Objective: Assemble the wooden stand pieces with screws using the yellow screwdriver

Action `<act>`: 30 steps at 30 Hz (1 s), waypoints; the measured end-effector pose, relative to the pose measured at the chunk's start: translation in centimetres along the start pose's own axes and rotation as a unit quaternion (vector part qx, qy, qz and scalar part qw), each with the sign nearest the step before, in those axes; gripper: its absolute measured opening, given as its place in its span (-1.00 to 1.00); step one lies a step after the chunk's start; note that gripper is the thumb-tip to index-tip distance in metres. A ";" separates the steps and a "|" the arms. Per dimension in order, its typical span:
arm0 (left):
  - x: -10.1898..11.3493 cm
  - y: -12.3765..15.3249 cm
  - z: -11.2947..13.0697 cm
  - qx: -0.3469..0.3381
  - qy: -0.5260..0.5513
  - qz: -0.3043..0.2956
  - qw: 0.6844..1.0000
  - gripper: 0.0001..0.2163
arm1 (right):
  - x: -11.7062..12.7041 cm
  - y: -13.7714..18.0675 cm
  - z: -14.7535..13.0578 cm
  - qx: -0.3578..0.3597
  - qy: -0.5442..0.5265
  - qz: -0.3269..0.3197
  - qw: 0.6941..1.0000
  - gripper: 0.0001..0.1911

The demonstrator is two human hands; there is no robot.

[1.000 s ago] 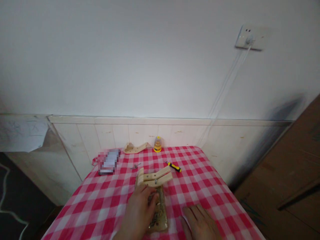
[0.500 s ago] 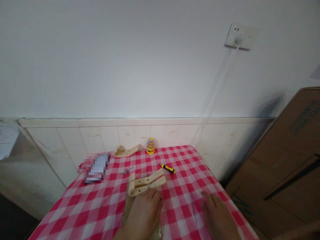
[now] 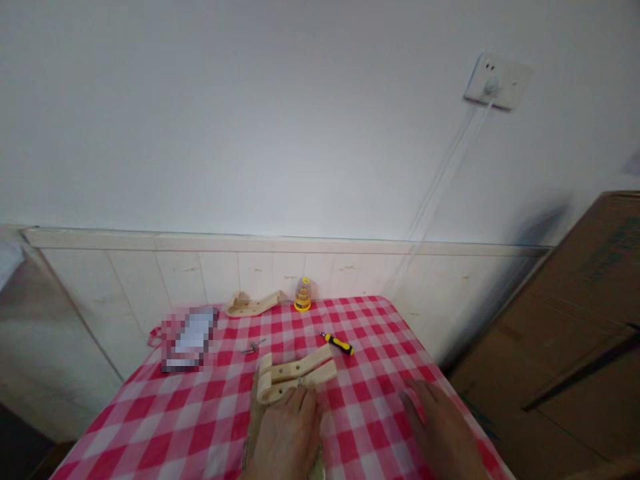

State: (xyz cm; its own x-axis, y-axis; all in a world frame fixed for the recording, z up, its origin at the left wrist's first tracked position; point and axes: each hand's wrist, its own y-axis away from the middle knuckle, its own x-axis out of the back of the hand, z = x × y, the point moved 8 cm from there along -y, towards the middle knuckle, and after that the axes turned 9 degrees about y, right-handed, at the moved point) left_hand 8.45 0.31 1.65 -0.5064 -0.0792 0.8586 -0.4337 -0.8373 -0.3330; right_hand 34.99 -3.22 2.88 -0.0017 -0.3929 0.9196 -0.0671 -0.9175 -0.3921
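My left hand (image 3: 287,430) is closed at the near edge of two pale wooden pieces (image 3: 295,377) that lie side by side with screw holes in them. A tiny metallic glint shows just beyond its fingertips; what the fingers hold is hidden. Beneath this hand and the wood lies a brownish flat pad (image 3: 254,427), partly covered. My right hand (image 3: 443,427) rests over the checked cloth at the right, thumb apart from the fingers, with nothing in it. Between the hands and a little farther off lies a yellow and black screwdriver (image 3: 340,343).
Several small screws or bits (image 3: 254,347) lie left of the wood. Near the wall are another wooden piece (image 3: 254,307) and a yellow bit holder (image 3: 303,297). A phone (image 3: 193,340), blurred out, lies at the left. Large cardboard (image 3: 560,373) leans at the right.
The view has shifted slightly. My left hand stays at the wooden pieces, and my right hand remains at the right with its thumb spread a little wider.
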 end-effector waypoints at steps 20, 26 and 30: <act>-0.8 0.9 -1.8 0.117 -0.056 -0.030 0.991 -0.62 | -6.3 -12.0 -8.6 -0.001 -0.134 -0.138 0.981 -0.78; -0.8 0.9 -1.8 0.127 -0.059 -0.028 0.990 -0.63 | 0.0 -12.7 -9.1 -0.040 -0.277 -0.048 0.959 -0.71; -0.6 0.9 -1.6 0.125 -0.049 -0.024 0.991 -0.62 | 3.0 -12.4 -11.7 -0.046 -0.422 -0.048 0.904 -0.74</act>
State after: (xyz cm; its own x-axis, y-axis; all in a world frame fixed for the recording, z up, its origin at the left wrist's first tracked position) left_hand 7.15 0.51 0.23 -0.4100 -0.0771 0.9088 -0.2509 -0.9484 -0.1937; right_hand 24.14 7.72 10.82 0.7681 -0.2552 0.5873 -0.1090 -0.9559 -0.2728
